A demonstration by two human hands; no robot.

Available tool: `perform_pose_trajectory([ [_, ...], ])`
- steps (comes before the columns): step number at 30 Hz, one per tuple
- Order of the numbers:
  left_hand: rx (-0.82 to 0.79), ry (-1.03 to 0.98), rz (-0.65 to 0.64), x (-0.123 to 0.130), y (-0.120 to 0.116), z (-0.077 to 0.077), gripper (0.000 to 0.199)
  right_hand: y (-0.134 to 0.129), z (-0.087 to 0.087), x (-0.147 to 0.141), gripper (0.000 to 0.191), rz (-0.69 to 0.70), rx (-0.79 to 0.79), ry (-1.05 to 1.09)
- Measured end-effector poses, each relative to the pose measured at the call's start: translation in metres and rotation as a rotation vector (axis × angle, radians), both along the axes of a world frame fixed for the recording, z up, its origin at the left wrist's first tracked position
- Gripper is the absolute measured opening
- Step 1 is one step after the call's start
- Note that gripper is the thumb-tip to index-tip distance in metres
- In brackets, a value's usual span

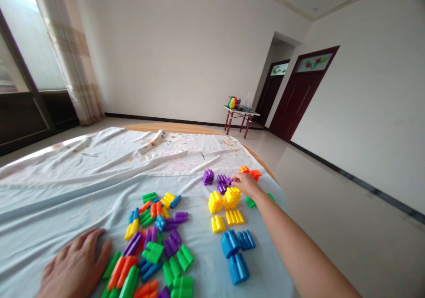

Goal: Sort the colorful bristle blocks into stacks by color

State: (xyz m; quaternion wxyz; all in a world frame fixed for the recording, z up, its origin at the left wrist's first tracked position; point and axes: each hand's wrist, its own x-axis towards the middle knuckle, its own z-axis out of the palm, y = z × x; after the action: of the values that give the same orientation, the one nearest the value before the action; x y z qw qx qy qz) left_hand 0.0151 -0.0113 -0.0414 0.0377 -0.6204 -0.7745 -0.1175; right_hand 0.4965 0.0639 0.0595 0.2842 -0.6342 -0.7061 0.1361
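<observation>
On the cloth at the lower left my left hand (76, 262) lies flat with its fingers apart, beside a mixed pile of plastic pieces. My right hand (246, 184) reaches to the far right, its fingers closed on a purple piece (229, 181) next to other purple pieces (222, 183). Another purple cluster (208, 177) stands to their left. Nearer are yellow clusters (215, 202) and flat yellow pieces (235, 217), then blue pieces (238, 268). Orange pieces (255, 174) lie just beyond my right hand, and a green piece (250, 202) is partly behind my forearm.
The mixed pile holds green (153, 252), orange (122, 271), purple and blue pieces. A wrinkled, stained cloth (99, 165) covers the round table (172, 127). Farther off stand a small table (244, 111) with bags and a dark red door (303, 92).
</observation>
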Motion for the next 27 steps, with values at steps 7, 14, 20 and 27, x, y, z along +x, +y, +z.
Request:
perform_pose_trajectory([
  [7,-0.023,-0.037,0.001,0.019,-0.013,0.03,0.064,0.008,-0.001,0.006,0.022,0.016,-0.072,-0.003],
  [14,0.063,-0.001,-0.022,0.011,-0.011,0.013,0.056,-0.003,-0.001,0.006,0.023,0.028,-0.078,0.049],
  [20,0.045,0.019,-0.019,0.007,-0.007,0.006,0.054,-0.009,0.0,0.01,0.024,0.099,-0.06,0.076],
  [27,0.084,0.03,-0.029,0.001,-0.003,-0.002,0.052,-0.015,0.008,0.01,0.025,0.171,-0.032,0.039],
])
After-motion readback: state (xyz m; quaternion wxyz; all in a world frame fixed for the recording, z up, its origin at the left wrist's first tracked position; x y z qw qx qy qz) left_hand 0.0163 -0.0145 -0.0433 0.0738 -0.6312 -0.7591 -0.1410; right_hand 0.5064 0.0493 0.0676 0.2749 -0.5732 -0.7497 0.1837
